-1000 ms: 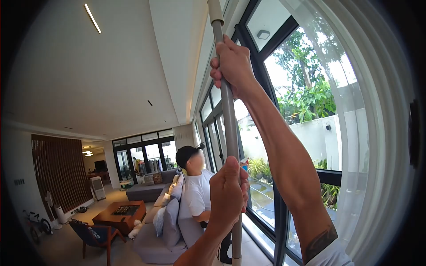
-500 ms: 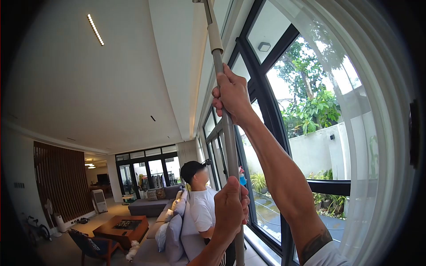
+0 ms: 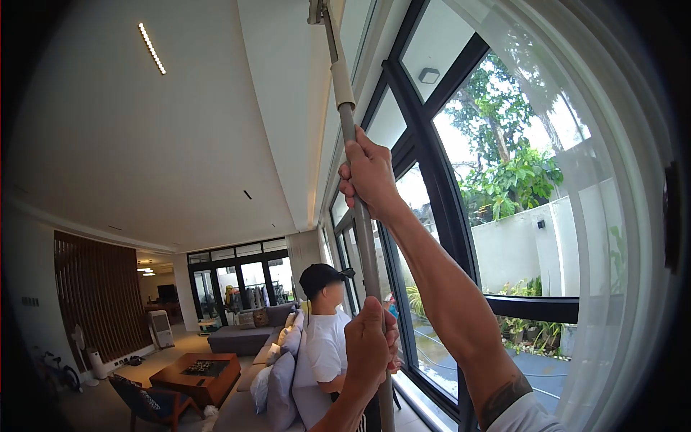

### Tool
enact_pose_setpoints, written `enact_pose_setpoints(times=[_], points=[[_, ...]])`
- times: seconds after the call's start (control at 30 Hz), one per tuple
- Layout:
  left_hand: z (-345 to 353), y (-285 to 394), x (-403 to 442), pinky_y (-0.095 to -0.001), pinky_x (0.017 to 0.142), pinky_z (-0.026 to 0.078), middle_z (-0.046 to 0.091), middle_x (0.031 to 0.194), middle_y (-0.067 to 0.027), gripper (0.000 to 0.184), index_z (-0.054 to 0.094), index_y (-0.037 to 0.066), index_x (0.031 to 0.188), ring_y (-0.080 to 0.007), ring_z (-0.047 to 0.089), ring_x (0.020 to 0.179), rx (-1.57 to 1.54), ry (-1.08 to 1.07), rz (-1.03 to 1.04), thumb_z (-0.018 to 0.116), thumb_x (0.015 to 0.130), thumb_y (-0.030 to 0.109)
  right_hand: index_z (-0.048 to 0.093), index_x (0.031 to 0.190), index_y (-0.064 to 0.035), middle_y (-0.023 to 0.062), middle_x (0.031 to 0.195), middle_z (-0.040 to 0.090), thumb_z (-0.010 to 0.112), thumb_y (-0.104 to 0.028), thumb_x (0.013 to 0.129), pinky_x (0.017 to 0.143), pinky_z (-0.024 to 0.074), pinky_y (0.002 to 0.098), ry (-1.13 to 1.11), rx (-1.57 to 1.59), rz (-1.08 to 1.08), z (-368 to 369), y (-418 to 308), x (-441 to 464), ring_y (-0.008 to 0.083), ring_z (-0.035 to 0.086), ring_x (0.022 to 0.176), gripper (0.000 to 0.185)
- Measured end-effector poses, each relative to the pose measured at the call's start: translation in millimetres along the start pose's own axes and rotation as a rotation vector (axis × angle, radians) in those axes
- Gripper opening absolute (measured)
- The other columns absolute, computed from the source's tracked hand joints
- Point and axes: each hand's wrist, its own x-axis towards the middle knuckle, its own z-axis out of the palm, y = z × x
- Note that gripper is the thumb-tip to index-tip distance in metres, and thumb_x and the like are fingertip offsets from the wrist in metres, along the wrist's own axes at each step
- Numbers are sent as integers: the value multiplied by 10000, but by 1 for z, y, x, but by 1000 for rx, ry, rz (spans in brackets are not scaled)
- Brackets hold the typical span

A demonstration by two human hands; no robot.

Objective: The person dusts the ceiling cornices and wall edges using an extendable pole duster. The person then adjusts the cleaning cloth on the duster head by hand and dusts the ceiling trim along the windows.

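A long grey pole (image 3: pixel 368 252) rises steeply past the windows, with a beige sleeve (image 3: pixel 342 85) near its upper end. The head (image 3: pixel 317 11) on top is cut off by the frame edge, so its kind is unclear. High on the shaft, my right hand (image 3: pixel 371 173) is closed around it, just below the sleeve. My left hand (image 3: pixel 368 342) grips the same pole lower down, thumb pointing up. Behind the left hand, a small bottle with a blue part (image 3: pixel 393 308) shows only partly.
A co-worker in a white shirt (image 3: pixel 327 345) and black cap stands close ahead, beside the grey sofa (image 3: pixel 309 392). Black-framed windows (image 3: pixel 439 187) and a sheer curtain (image 3: pixel 604 288) line the right. A wooden coffee table (image 3: pixel 194 378) and an armchair (image 3: pixel 155 403) are lower left.
The pole and both my hands sit lower in view, bringing more of the pole's head into sight. My grip is held throughout. The co-worker's head has turned more toward the windows.
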Motion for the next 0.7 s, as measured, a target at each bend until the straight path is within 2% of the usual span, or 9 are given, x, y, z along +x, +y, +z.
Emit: enact_pose_setpoints(times=[0.03, 0.27, 0.33, 0.4, 0.47, 0.6, 0.67, 0.7], points=[[-1, -1, 2, -225, 297, 311, 428, 533, 30, 565, 521, 57, 800, -41, 374, 357, -3, 9, -16, 433, 1004, 577, 246, 1560, -96, -9, 597, 451, 405, -202, 1028, 322, 419, 238, -4, -7, 16, 0, 2, 0, 73, 447, 405, 565], [-12, -18, 17, -226, 301, 272, 428, 537, 27, 562, 519, 52, 793, -35, 351, 359, 14, 38, -3, 429, 1012, 562, 230, 1562, -85, -2, 614, 461, 410, -201, 1024, 322, 419, 238, -22, 15, 13, -3, 28, 6, 79, 449, 405, 579], [-13, -20, 20, -225, 303, 274, 429, 537, 26, 561, 518, 51, 790, -35, 352, 359, 4, 43, -12, 431, 1013, 559, 256, 1547, -37, 13, 596, 438, 399, -167, 1004, 341, 425, 290, -3, 5, 18, -3, 34, 7, 115, 461, 411, 576], [-15, -23, 23, -224, 304, 275, 430, 537, 24, 561, 518, 50, 787, -34, 353, 359, -6, 47, -18, 433, 1014, 556, 256, 1547, -36, 12, 595, 437, 398, -169, 1006, 342, 425, 290, -1, 7, 23, -3, 39, 8, 114, 461, 411, 574], [-21, -28, 29, -227, 304, 321, 457, 524, 19, 607, 530, 38, 825, -58, 418, 350, 52, 34, -11, 455, 973, 622, 256, 1547, -36, 12, 594, 435, 396, -171, 1009, 343, 425, 291, -2, 12, 28, -3, 45, 10, 114, 461, 411, 572], [-25, -37, 38, -223, 307, 317, 460, 524, 21, 605, 531, 40, 828, -56, 417, 352, 58, 42, 11, 458, 971, 624, 258, 1546, -35, 11, 591, 432, 395, -171, 1012, 343, 419, 291, 3, 10, 23, -4, 55, 12, 114, 455, 408, 568], [-23, -38, 40, -226, 310, 288, 437, 528, 17, 545, 525, 33, 795, -44, 371, 350, 13, 78, 4, 451, 1019, 524, 261, 1545, -34, 11, 591, 431, 394, -170, 1012, 343, 415, 291, -2, 16, 19, -6, 59, 13, 113, 453, 406, 565], [-24, -40, 42, -226, 310, 288, 437, 528, 17, 545, 525, 33, 795, -44, 371, 350, 12, 77, 5, 451, 1019, 524, 268, 1542, -32, 11, 591, 430, 397, -171, 1012, 342, 413, 292, -8, 17, 18, -7, 62, 13, 113, 452, 406, 563]])
